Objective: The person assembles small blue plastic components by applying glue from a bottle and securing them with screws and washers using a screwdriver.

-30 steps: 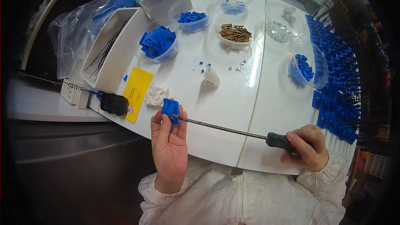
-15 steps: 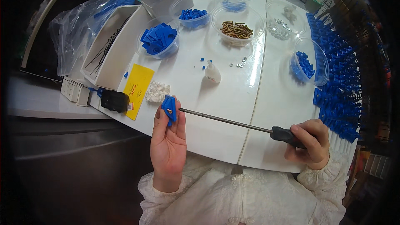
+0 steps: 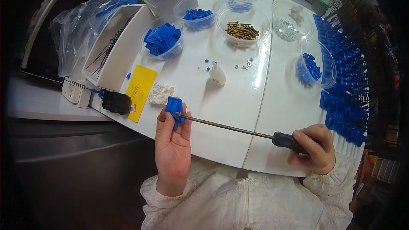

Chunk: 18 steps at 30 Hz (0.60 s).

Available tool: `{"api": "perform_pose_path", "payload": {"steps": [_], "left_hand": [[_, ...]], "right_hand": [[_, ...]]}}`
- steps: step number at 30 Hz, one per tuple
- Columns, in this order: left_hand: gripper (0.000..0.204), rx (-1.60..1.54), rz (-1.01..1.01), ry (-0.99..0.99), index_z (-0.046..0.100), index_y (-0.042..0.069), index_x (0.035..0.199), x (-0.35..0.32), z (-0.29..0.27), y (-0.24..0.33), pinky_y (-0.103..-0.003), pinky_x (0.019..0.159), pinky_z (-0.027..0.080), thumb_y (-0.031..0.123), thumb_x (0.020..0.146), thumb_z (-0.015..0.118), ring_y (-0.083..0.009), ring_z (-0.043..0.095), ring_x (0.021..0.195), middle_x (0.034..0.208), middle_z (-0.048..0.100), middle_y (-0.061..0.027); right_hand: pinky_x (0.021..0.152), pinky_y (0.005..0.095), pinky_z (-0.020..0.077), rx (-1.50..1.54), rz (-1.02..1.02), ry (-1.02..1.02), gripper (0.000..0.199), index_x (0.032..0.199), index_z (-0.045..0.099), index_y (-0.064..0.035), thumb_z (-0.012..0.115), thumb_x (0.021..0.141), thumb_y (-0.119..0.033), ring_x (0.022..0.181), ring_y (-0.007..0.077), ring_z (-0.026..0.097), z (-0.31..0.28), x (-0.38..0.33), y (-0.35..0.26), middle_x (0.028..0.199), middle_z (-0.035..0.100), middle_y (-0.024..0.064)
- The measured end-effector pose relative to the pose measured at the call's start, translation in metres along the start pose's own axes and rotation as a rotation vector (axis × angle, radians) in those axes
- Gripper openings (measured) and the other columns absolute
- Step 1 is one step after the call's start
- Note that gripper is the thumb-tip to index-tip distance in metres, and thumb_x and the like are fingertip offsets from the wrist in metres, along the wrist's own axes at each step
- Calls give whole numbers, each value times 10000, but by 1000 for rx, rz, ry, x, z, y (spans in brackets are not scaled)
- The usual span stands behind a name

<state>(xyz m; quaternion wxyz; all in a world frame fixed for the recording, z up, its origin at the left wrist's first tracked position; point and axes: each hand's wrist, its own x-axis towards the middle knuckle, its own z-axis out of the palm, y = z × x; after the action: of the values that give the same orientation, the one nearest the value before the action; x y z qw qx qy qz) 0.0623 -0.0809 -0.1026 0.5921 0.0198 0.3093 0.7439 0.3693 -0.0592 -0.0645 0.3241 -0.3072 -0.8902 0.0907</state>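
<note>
Near the table's front edge, my left hand is closed on a small blue plastic part, held upright between thumb and fingers. A brass-coloured screw sits in the part's face. From the right, my right hand grips the black handle of a long screwdriver. Its steel shaft runs across to the left, and the tip meets the screw head. A crumpled white tissue lies just beyond the blue part.
Behind stand clear tubs of blue flat pieces, brass screws and blue small parts. A small white bottle and loose nuts lie mid-table. Assembled blue pieces crowd the right edge; a yellow card lies left.
The screwdriver has shifted left with my right hand, and its tip now touches the screw. My left hand has turned the blue part slightly, its face now more toward the screwdriver.
</note>
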Motion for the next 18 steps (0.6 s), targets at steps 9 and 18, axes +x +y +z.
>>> {"api": "perform_pose_path", "payload": {"steps": [9,18], "left_hand": [[282,21,-9,-47,494,19,1255,1,-1,0,-366,1032,462,89,984,464,-222,521,1218,1317,514,-136],[218,160,131,-99,512,38,1188,0,-1,-6,-368,1013,477,71,974,482,-241,547,1184,1254,546,-139]], "right_hand": [[622,284,465,-20,2,15,577,1152,624,-32,765,596,28,759,196,559,3,0,0,970,535,69],[596,283,450,-62,2,13,548,1137,618,-46,742,606,4,732,198,543,1,0,-1,945,530,78]]}}
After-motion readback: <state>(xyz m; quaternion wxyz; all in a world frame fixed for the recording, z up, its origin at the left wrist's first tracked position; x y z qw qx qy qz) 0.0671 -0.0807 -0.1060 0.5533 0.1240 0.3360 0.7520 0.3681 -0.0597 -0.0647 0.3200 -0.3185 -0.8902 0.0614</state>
